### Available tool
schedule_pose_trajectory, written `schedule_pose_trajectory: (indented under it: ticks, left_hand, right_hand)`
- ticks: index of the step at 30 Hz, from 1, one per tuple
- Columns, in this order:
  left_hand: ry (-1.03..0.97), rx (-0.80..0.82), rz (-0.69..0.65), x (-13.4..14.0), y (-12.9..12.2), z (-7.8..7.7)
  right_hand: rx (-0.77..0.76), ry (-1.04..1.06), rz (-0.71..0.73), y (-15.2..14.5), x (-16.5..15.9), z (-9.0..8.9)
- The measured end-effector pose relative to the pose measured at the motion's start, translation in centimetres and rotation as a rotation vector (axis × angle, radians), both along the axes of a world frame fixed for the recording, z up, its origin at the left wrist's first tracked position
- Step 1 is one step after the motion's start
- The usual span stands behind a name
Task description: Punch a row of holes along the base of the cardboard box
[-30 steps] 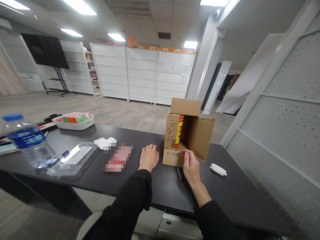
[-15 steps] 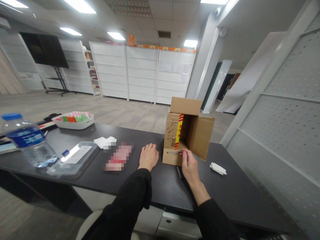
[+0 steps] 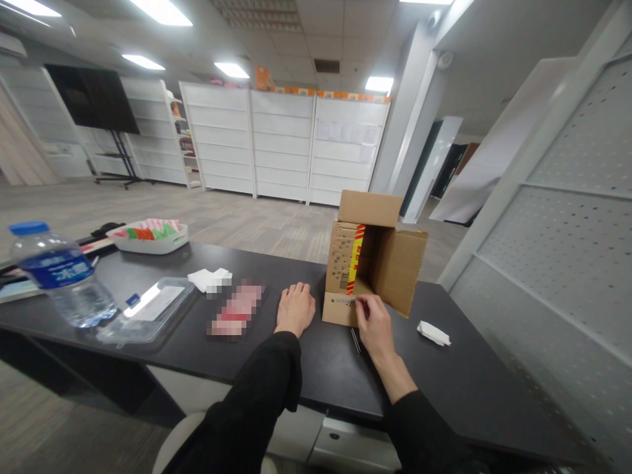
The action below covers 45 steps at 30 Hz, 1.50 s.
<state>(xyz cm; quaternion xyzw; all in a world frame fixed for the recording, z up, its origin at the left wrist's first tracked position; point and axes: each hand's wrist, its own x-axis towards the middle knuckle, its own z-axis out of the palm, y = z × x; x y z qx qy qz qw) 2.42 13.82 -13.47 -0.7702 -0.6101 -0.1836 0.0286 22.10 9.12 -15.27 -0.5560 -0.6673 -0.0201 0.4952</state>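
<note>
An open cardboard box [image 3: 390,263] lies on its side on the black table [image 3: 469,388], with a red and yellow tape strip along its left edge. Rows of small holes dot its left wall and its lower front flap [image 3: 338,308]. My right hand [image 3: 372,322] pinches a thin pin-like thing against that flap, fingers closed on it; what it is stays too small to tell. My left hand [image 3: 295,308] rests flat on the table just left of the box, holding nothing. A thin dark stick [image 3: 354,340] lies on the table by my right hand.
A crumpled white paper [image 3: 433,333] lies right of the box. Left of my hand are a blurred pink item [image 3: 236,311], white tissues [image 3: 210,278], a clear plastic lid [image 3: 148,311], a water bottle [image 3: 59,276] and a white tray [image 3: 148,238]. White shelving stands behind.
My right hand has shifted slightly left along the flap's row of holes. The left hand and the box have stayed put; the view moved a little.
</note>
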Motion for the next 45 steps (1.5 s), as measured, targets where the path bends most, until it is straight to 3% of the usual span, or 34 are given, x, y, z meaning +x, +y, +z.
schedule_pose_trajectory:
  ticks: [13,26,31,38,45]
  left_hand:
    - [0.012,0.028,0.000,0.0,0.1,-0.2]
    - [0.022,0.025,0.006,-0.1,0.1,-0.2]
    - [0.006,0.021,-0.004,-0.1,0.1,-0.2]
    - [0.013,0.017,0.003,-0.1,0.1,-0.2]
    - [0.014,0.025,-0.004,-0.1,-0.1,0.0]
  right_hand:
    - [-0.025,-0.154,-0.063,-0.5,-0.3,0.1]
    - [-0.036,-0.108,-0.102,-0.8,0.0,0.2]
    - [-0.054,-0.112,-0.004,-1.9,0.6,0.8]
    - [-0.204,-0.313,0.198,-5.1,1.8,1.7]
    - [-0.343,-0.481,0.208,-6.9,2.0,2.4]
